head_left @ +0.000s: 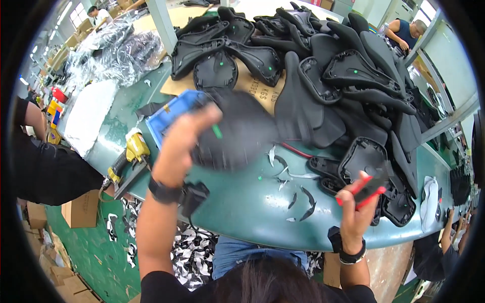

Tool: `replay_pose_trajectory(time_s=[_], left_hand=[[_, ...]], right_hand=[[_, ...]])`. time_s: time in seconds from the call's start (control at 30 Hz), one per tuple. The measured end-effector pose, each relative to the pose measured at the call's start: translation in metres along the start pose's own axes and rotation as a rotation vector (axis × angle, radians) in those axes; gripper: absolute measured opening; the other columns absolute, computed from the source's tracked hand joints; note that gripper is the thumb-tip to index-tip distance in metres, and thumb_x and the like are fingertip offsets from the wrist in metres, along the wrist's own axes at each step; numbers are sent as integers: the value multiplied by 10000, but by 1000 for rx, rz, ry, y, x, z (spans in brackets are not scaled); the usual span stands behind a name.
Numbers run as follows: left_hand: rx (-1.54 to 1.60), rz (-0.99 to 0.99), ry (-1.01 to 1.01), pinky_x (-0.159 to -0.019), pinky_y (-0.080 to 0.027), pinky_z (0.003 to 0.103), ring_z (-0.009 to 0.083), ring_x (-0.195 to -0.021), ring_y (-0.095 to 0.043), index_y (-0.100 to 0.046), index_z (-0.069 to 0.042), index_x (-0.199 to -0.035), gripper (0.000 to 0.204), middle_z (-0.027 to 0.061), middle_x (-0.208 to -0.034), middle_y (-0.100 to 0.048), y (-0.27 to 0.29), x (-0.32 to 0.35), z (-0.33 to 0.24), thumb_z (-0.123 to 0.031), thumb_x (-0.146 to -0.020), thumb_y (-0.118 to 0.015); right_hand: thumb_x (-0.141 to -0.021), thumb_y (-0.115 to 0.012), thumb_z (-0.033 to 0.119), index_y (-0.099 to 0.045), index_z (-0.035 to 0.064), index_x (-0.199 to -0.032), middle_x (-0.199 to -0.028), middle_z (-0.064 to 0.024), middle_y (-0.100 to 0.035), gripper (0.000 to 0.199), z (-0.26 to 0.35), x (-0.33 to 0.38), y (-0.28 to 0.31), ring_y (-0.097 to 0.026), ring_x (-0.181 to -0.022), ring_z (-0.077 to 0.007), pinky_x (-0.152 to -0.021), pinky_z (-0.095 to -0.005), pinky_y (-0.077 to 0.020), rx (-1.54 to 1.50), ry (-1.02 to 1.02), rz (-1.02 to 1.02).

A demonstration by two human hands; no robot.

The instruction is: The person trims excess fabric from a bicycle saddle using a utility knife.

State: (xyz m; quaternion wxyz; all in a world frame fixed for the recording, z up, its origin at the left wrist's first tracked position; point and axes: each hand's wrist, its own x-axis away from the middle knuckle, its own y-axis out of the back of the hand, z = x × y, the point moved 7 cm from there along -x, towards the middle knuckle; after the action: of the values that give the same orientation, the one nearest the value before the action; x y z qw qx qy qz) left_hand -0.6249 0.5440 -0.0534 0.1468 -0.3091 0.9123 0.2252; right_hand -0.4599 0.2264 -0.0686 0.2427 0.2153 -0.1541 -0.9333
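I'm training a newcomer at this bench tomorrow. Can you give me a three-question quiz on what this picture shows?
1. True or false: the left hand holds a black saddle.
2. What colour are the handles of the tool in the right hand?
3. The yellow power tool lies: A) on the saddle pile B) at the table's left edge C) in the blue tray.

Key: 1 true; 2 red; 3 B.
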Motion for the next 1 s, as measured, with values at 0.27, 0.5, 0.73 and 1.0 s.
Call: replay_pose_trajectory(time_s=[0.27,0.5,0.73,1.0], left_hand=[[221,61,627,-774,-488,300,192,-879,-615,-577,18,-1153,557,117,-1085,-634,-88,-147,122,-386,-811,-751],[443,246,622,-997,-431,327,248,-1114,-573,-387,110,-1351,878,195,-1231,-572,-149,-149,102,-287,-707,-831],[-337,103,-117,-827,-473,356,250,-933,-619,-585,-90,-1236,533,81,-1032,-620,-115,-45,-57,-217,-750,-765],[-597,395,-251,-791,-371,363,207,-952,-551,-665,-160,-1085,307,65,-1052,-592,-189,139,-43,-188,-780,-635]], right_hand=[[-826,-712,92,-537,-37,-1158,-834,-64,-600,397,-44,13,-17,-574,-738,-149,-727,-284,-476,-85,-284,80],[-814,-697,69,-551,-27,-1139,-814,-66,-601,368,-62,21,-11,-571,-727,-140,-690,-277,-466,-130,-363,87],[-957,-535,205,-410,8,-1252,-905,-63,-541,377,-74,37,2,-562,-644,-114,-561,-245,-484,-403,-377,16],[-943,-569,176,-509,32,-1257,-1075,-137,-670,351,-74,76,-10,-658,-935,-214,-849,-345,-490,-36,-524,417]])
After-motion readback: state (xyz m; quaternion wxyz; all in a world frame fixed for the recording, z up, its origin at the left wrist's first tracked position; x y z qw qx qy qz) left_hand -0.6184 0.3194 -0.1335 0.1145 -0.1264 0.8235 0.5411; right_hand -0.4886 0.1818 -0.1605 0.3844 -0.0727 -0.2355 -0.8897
